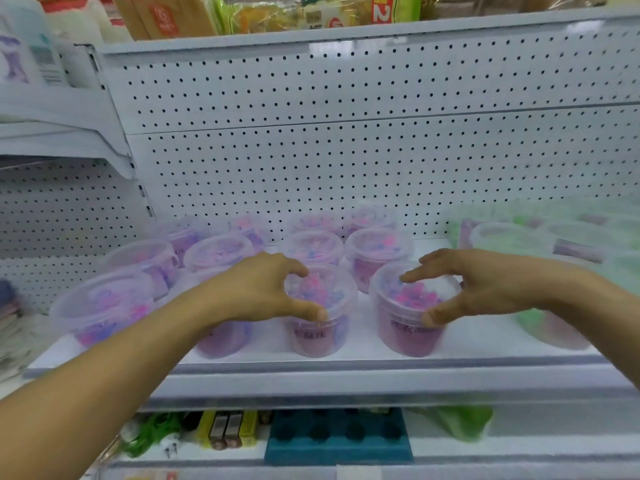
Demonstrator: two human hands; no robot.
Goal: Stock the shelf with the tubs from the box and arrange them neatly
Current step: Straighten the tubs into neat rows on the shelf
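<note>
Forearms reach in from 7 and 4 o'clock toward a white shelf (346,370). Below its front lip, at 6 o'clock, lies a teal block with dark round holes (337,441), with yellow-and-brown packets (227,433) just left of it and a green bag (464,422) to its right; nothing on these can be read.

The left hand (256,289) is spread wide, thumb against the front rim and index finger curled over the back rim of a clear lidded tub (320,311) of pink and blue beads, front row centre. Dark characters mark that tub's purple label, too blurred to read. The right hand (485,282) is likewise wide, thumb on the near wall and fingers over the lid of the neighbouring tub (410,310) at 3 o'clock of the first; its label writing is also smeared. Whether either hand truly grips or only rests, I cannot tell.

More purple tubs (311,245) stand in rows behind and off to 9 o'clock, touching or nearly so. Green tubs (509,237) crowd the shelf at 3 o'clock. Behind rises a white pegboard back panel (346,150). At 12 o'clock, the upper shelf carries packaged goods (381,8), one red label showing a large "2".
</note>
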